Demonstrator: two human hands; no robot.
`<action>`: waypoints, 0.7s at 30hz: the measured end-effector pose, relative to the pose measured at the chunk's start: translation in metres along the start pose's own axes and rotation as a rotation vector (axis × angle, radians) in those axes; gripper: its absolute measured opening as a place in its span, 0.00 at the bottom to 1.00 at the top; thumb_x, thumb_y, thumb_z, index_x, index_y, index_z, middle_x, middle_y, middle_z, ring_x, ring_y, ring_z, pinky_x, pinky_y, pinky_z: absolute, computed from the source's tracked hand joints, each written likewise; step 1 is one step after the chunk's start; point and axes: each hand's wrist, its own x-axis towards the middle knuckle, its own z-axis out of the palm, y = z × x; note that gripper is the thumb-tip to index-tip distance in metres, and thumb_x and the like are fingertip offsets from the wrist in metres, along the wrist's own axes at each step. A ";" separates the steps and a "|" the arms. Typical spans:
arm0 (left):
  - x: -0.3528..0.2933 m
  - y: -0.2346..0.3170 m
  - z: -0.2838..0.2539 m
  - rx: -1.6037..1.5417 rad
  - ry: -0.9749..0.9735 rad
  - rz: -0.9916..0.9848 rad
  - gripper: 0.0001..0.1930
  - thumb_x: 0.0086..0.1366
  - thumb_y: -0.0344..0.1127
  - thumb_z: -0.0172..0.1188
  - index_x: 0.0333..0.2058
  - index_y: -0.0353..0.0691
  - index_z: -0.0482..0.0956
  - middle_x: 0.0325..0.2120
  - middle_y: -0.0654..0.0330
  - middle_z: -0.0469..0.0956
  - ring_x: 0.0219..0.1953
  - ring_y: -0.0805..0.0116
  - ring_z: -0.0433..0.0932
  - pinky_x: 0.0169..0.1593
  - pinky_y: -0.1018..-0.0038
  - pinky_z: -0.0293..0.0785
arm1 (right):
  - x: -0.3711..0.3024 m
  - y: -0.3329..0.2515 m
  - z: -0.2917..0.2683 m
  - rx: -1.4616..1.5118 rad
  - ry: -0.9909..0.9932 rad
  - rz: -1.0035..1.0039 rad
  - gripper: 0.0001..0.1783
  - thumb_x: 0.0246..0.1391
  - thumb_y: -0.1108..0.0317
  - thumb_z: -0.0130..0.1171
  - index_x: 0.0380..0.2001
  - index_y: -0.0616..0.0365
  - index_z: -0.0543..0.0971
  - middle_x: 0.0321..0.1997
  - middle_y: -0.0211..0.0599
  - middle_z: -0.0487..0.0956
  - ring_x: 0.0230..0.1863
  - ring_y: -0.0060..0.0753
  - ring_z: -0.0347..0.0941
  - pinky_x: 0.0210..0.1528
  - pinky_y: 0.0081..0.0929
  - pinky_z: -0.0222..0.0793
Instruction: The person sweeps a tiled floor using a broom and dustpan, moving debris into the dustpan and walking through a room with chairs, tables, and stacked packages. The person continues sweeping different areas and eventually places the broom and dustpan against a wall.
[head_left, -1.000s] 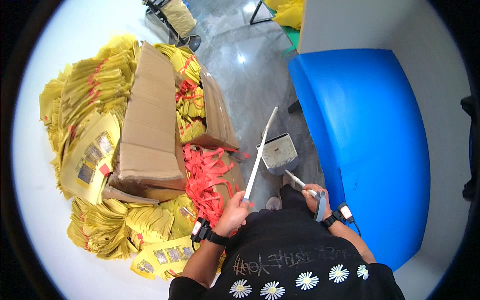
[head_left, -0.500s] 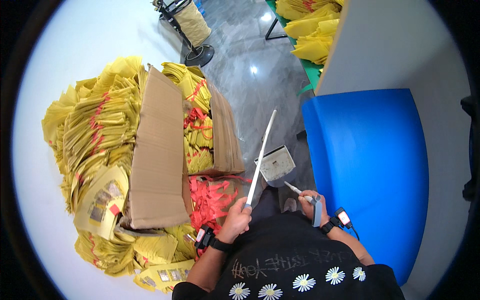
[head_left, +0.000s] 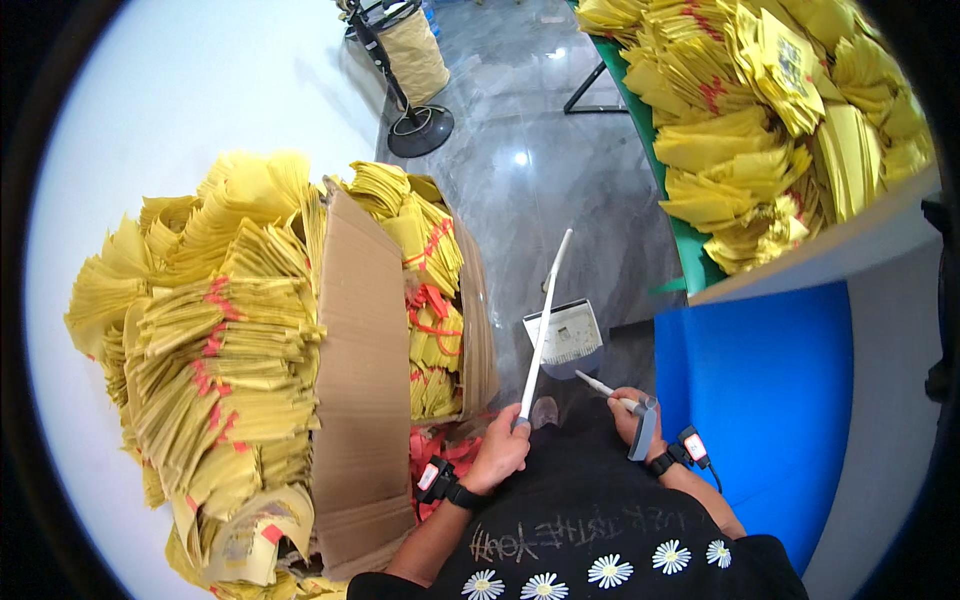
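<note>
My left hand (head_left: 502, 447) is closed around the grey end of a long white pole (head_left: 546, 325), which slants away over the floor. No brush shows on the pole. In my right hand (head_left: 632, 418) is a shorter-looking white handle (head_left: 598, 385) with a grey end piece (head_left: 645, 436), the fingers wrapped round it. Ahead of my feet lies a white dustpan (head_left: 577, 328) with a comb-toothed edge, holding some grey debris; the white pole passes across its left side. Whether the handle in my right hand joins the dustpan, I cannot tell.
To the left, bundles of yellow paper envelopes (head_left: 225, 360) are heaped beside an open cardboard box (head_left: 365, 390). Red ribbon strips (head_left: 430, 450) lie near the box. At right are a blue panel (head_left: 750, 400) and a green table (head_left: 688, 250) piled with yellow envelopes. A black-based stand (head_left: 420, 131) stands behind.
My view has shifted, so more of the table's envelopes shows at upper right and the box sits lower. Both hands keep their holds, nearly unmoved against my body.
</note>
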 end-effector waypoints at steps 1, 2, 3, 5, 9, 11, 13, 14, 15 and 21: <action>0.007 0.009 -0.004 0.003 0.010 -0.007 0.21 0.69 0.34 0.48 0.59 0.35 0.65 0.20 0.64 0.70 0.13 0.76 0.66 0.16 0.77 0.63 | 0.015 -0.007 0.001 -0.018 -0.003 -0.014 0.06 0.50 0.66 0.63 0.31 0.56 0.81 0.31 0.47 0.81 0.34 0.51 0.78 0.36 0.40 0.73; 0.016 0.018 -0.008 0.007 0.023 -0.015 0.20 0.69 0.34 0.48 0.58 0.35 0.65 0.21 0.65 0.69 0.13 0.78 0.65 0.16 0.79 0.62 | 0.031 -0.013 0.001 -0.055 -0.013 -0.008 0.06 0.50 0.66 0.63 0.31 0.56 0.81 0.31 0.47 0.81 0.35 0.51 0.79 0.36 0.40 0.73; 0.025 0.027 -0.012 0.002 0.030 -0.023 0.20 0.69 0.33 0.47 0.58 0.35 0.66 0.21 0.65 0.69 0.13 0.77 0.65 0.18 0.78 0.65 | 0.048 -0.019 0.002 -0.038 0.004 -0.060 0.07 0.50 0.66 0.63 0.31 0.56 0.81 0.31 0.47 0.81 0.35 0.52 0.78 0.36 0.41 0.73; 0.047 0.042 -0.020 0.009 0.021 -0.005 0.20 0.69 0.33 0.47 0.58 0.36 0.66 0.21 0.65 0.69 0.15 0.77 0.66 0.18 0.78 0.65 | 0.082 -0.027 0.006 -0.042 0.007 -0.128 0.07 0.50 0.66 0.63 0.31 0.57 0.81 0.32 0.47 0.81 0.35 0.52 0.78 0.37 0.42 0.73; 0.086 0.085 -0.031 -0.025 0.037 -0.028 0.21 0.69 0.32 0.48 0.59 0.36 0.66 0.22 0.65 0.69 0.18 0.77 0.67 0.19 0.78 0.65 | 0.155 -0.043 0.007 -0.002 -0.027 -0.171 0.07 0.50 0.66 0.62 0.30 0.58 0.81 0.31 0.47 0.81 0.35 0.52 0.78 0.38 0.42 0.73; 0.100 0.117 -0.035 -0.016 0.059 -0.050 0.21 0.69 0.32 0.48 0.60 0.37 0.65 0.22 0.65 0.69 0.19 0.77 0.67 0.20 0.77 0.66 | 0.192 -0.054 0.000 -0.020 -0.075 -0.129 0.07 0.50 0.66 0.62 0.30 0.59 0.80 0.31 0.47 0.81 0.35 0.51 0.78 0.38 0.42 0.74; 0.115 0.145 -0.037 0.021 0.085 -0.121 0.22 0.69 0.33 0.48 0.61 0.37 0.64 0.22 0.65 0.69 0.19 0.76 0.67 0.21 0.76 0.66 | 0.223 -0.063 -0.001 0.025 -0.076 -0.112 0.07 0.50 0.67 0.62 0.29 0.59 0.81 0.30 0.46 0.81 0.34 0.48 0.79 0.37 0.39 0.74; 0.124 0.156 -0.040 0.004 0.102 -0.096 0.22 0.69 0.33 0.49 0.60 0.38 0.65 0.21 0.63 0.70 0.17 0.75 0.68 0.20 0.74 0.67 | 0.237 -0.066 0.001 0.029 -0.088 -0.086 0.07 0.50 0.67 0.62 0.29 0.59 0.81 0.30 0.46 0.81 0.33 0.47 0.79 0.37 0.38 0.74; 0.133 0.165 -0.044 -0.013 0.119 -0.072 0.21 0.69 0.33 0.49 0.59 0.38 0.67 0.21 0.62 0.71 0.16 0.73 0.69 0.20 0.73 0.68 | 0.253 -0.068 0.004 0.082 -0.093 -0.037 0.07 0.50 0.68 0.62 0.29 0.59 0.81 0.29 0.46 0.81 0.32 0.45 0.79 0.36 0.36 0.74; 0.185 0.209 -0.085 -0.090 0.169 -0.039 0.20 0.68 0.32 0.50 0.58 0.39 0.67 0.20 0.61 0.73 0.14 0.72 0.70 0.19 0.71 0.68 | 0.335 -0.100 0.028 0.153 -0.075 -0.082 0.06 0.52 0.70 0.61 0.30 0.62 0.81 0.22 0.38 0.79 0.25 0.31 0.77 0.31 0.28 0.71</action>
